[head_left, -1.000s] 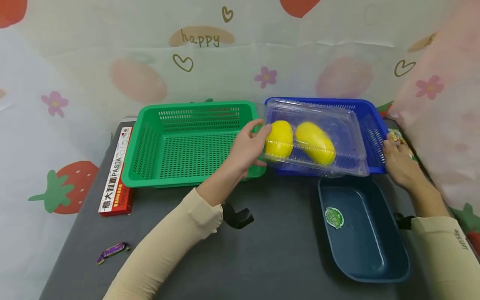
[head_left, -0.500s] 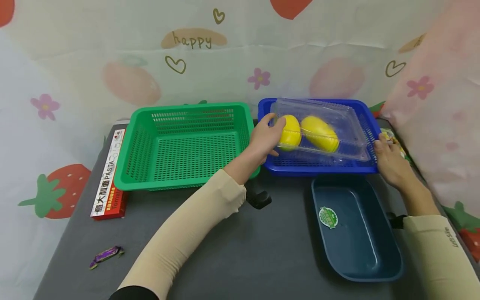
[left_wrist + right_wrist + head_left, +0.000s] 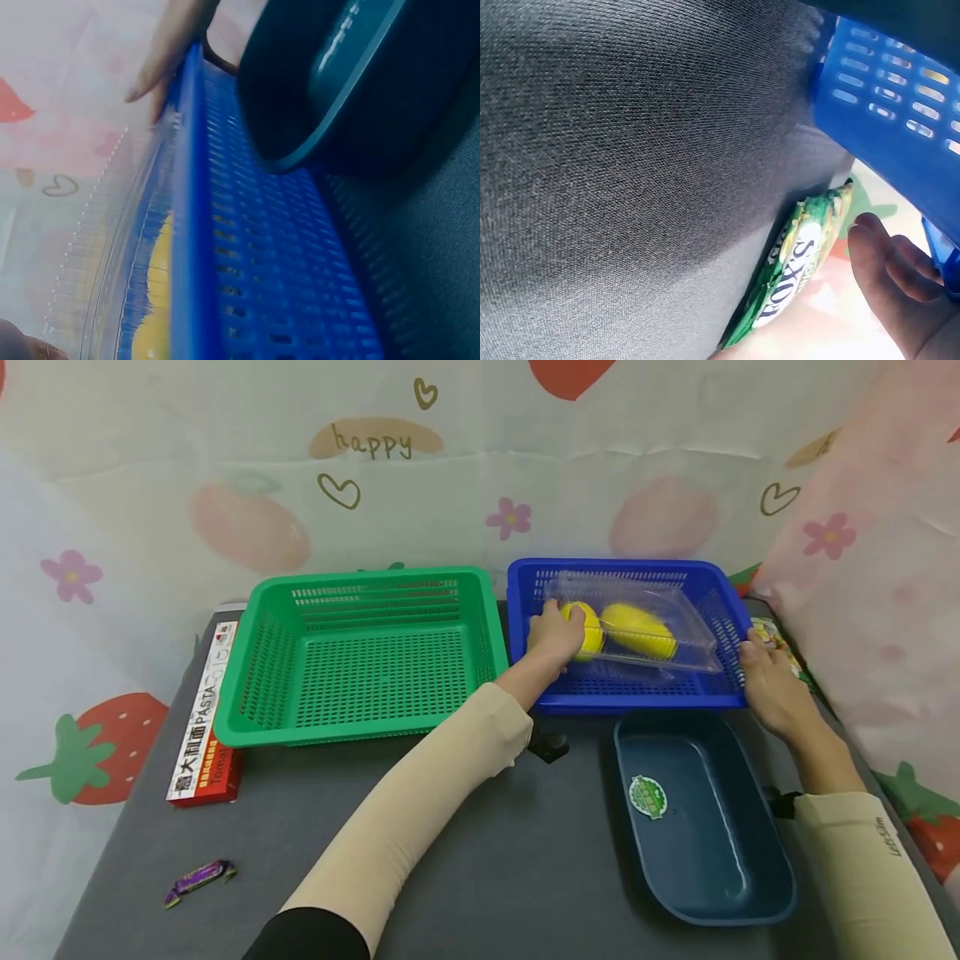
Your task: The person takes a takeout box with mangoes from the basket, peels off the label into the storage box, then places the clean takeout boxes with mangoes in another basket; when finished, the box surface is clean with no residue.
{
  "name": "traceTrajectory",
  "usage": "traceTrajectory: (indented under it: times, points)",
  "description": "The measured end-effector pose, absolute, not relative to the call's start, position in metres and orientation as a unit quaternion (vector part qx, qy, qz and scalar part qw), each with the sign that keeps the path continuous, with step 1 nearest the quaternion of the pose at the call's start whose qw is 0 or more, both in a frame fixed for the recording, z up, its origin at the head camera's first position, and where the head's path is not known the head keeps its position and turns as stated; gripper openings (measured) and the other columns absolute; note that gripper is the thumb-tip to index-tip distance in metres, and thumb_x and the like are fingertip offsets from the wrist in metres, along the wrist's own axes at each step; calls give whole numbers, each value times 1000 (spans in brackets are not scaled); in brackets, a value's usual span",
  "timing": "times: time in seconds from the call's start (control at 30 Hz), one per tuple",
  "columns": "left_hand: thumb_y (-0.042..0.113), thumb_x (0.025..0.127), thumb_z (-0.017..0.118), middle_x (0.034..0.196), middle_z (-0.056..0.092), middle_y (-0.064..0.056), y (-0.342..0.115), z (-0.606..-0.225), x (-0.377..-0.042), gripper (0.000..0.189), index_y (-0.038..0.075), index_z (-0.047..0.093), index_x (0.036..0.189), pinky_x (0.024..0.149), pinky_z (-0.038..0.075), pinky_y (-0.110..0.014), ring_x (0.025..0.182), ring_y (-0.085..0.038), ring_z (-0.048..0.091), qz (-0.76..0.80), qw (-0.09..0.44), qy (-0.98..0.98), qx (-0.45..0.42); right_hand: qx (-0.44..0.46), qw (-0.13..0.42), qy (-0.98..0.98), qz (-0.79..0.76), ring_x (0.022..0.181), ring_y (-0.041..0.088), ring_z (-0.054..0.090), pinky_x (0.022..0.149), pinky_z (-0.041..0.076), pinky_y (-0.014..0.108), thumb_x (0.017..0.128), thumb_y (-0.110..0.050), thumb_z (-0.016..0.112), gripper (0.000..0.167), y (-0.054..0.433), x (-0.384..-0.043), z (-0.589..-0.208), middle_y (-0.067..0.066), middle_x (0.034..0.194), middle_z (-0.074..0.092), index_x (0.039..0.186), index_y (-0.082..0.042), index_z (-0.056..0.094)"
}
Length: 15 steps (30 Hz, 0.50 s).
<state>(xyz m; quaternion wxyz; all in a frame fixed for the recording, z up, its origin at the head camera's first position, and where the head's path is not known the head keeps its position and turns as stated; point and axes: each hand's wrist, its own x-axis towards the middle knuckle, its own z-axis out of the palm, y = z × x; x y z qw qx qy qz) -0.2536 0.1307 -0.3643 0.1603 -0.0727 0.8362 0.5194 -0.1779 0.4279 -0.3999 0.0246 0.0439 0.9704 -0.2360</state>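
My left hand [image 3: 553,637] grips the left end of a clear plastic box [image 3: 693,639]. Two yellow, mango-shaped fruits [image 3: 639,631] lie in it, one partly behind my fingers. The box sits tilted within the blue basket [image 3: 645,702], and its front edge shows above the basket floor. In the left wrist view the clear box [image 3: 112,225] stands beyond the basket wall [image 3: 262,232], with yellow showing through. My right hand [image 3: 776,689] holds the basket's right rim. From the right wrist, fingers of that hand [image 3: 900,277] curve toward the blue wall [image 3: 885,127].
A green basket [image 3: 360,731] stands to the left, beside a pasta box [image 3: 202,718]. In front of the blue basket is a dark blue tub [image 3: 705,827]. A purple-wrapped candy [image 3: 198,878] lies front left. A green FOX'S bag [image 3: 795,262] lies at right.
My left hand has moved right and lowered the clear box with the fruits into the blue basket. The right hand stays at the basket's right rim. The head view has shifted slightly.
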Motion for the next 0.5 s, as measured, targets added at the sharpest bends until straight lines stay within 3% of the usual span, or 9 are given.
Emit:
traceTrajectory:
  times: [0.1,0.23,0.5]
  points:
    - [41,102,36,154,28,-12,133,-370,-256,58,19,21,154,52,53,-34,86,-27,58,508,167,841,-83,40,28,971,-235,119,69,25,92,21,76,99,-52,-2,67,425,-178,-401,40,146,13,154,-15,-5]
    - [39,104,33,154,27,-14,134,-376,-257,57,17,19,154,60,56,-37,72,-25,57,506,180,839,-88,45,35,970,-235,120,69,23,93,20,76,99,-53,-2,67,424,-177,-401,40,146,11,154,-15,-7]
    - [34,105,29,159,16,-12,136,-376,-254,56,18,10,156,66,54,-37,109,-29,56,496,205,837,-105,47,39,971,-231,119,69,25,92,21,76,99,-53,0,68,424,-180,-400,42,144,12,154,-14,-7]
